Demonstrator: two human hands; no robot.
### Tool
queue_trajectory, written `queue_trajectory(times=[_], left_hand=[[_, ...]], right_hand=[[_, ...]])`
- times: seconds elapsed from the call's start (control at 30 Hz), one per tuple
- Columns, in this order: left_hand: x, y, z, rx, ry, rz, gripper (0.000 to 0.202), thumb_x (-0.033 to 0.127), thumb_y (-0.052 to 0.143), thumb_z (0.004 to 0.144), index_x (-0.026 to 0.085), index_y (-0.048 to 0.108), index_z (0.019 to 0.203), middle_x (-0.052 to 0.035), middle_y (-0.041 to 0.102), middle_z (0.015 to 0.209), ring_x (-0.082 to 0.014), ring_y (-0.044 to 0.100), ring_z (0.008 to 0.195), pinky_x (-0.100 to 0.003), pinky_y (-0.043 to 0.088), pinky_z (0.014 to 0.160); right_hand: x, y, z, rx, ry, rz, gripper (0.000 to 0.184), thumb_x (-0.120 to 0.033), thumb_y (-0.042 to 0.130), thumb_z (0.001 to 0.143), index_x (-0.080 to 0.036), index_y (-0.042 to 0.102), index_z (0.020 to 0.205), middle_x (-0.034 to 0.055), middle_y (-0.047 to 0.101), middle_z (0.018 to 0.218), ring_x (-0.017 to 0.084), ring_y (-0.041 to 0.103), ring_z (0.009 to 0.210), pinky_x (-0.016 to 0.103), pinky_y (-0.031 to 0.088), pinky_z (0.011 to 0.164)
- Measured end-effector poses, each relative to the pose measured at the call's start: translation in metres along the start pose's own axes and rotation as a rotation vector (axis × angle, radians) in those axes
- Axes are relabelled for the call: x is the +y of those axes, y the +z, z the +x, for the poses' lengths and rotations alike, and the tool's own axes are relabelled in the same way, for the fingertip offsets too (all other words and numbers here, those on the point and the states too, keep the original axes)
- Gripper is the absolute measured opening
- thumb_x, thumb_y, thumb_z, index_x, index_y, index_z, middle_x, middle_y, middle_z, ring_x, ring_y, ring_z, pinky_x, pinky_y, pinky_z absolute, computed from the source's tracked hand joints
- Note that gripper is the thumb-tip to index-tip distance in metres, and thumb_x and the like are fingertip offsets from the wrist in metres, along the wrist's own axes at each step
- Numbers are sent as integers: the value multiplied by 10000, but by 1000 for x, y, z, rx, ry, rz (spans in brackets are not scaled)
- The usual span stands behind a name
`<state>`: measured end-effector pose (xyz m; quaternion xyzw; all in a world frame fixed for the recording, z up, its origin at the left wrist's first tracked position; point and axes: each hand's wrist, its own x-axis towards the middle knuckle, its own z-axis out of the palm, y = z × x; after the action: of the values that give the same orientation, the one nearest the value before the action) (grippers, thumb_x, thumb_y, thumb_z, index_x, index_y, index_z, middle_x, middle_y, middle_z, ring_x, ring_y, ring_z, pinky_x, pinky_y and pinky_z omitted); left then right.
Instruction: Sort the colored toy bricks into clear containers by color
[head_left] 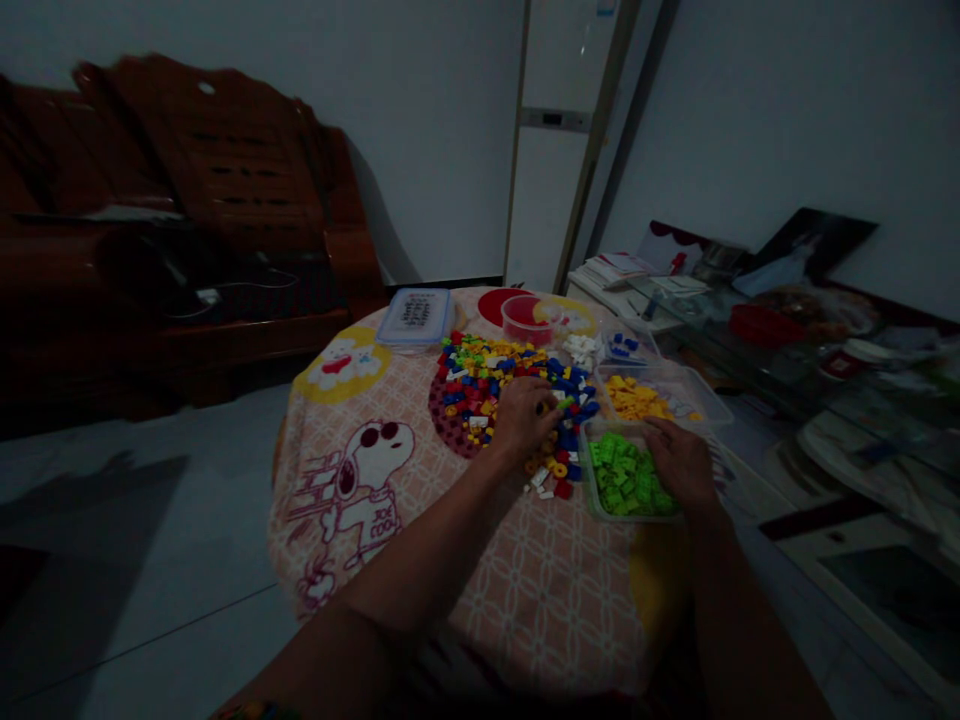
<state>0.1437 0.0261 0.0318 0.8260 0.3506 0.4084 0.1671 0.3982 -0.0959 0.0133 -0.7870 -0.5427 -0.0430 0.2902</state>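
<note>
Over a mixed pile of toy bricks (480, 375), my left hand (525, 412) has its fingers closed in a pinch. A small green brick (565, 403) shows at its fingertips. My right hand (681, 462) grips the right side of a clear plastic box (637, 518), fingers over the rim. Light green bricks (626, 475) fill the bottom of that box. Behind it, another clear box (709, 395) contains yellow bricks (636, 398). Farther back, a container holds a few blue bricks (624, 345), with white bricks (580, 348) to its left.
A round table with a patterned cloth (540, 590) carries everything. At its back are a blue-rimmed lidded box (415, 318) and a round clear tub (531, 320). A wooden sofa (217, 190) stands at left; a cluttered glass-topped stand (701, 325) is at right.
</note>
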Motion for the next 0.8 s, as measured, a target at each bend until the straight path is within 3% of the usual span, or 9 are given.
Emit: queue_trajectory(times=[0.17,0.3,0.53,0.67,0.8], left_hand=[[40,23,-19,-132,214,-137,109,293,744,809,202,721,863,-96,696,1191,-253,602,1134,-444,454,991],[46,29,-25,-190,289,-185,187,345,697,854,211,733,980,-113,681,1240,-261,596,1167,-457,450,1010],[11,24,-10,-46,106,-122,215,220,610,886,203,719,1071,-93,711,1121,-228,622,1096,-412,489,997],[-17,13,5,26,-42,3,329,139,554,868,203,706,1153,-105,698,1172,-246,617,1118,-435,494,1013],[-37,8,16,-37,-75,90,403,84,512,846,187,701,1187,-119,686,1222,-253,621,1129,-434,483,1039]], right_hand=[[1,1,-1,12,-33,-10,411,-375,470,898,-186,743,1140,133,774,1031,277,718,900,404,542,835],[0,0,0,21,-35,-22,400,-368,475,893,-196,747,1131,128,774,1033,271,717,902,402,540,849],[-2,-2,-1,2,-26,-17,440,-394,454,899,-166,746,1135,143,767,1061,286,715,902,410,541,824],[-3,-2,-1,1,-32,-23,449,-382,444,897,-158,744,1143,148,771,1028,288,717,856,413,542,799],[-4,-2,-1,3,-24,-43,438,-373,457,885,-169,747,1141,143,775,986,283,716,820,399,542,771]])
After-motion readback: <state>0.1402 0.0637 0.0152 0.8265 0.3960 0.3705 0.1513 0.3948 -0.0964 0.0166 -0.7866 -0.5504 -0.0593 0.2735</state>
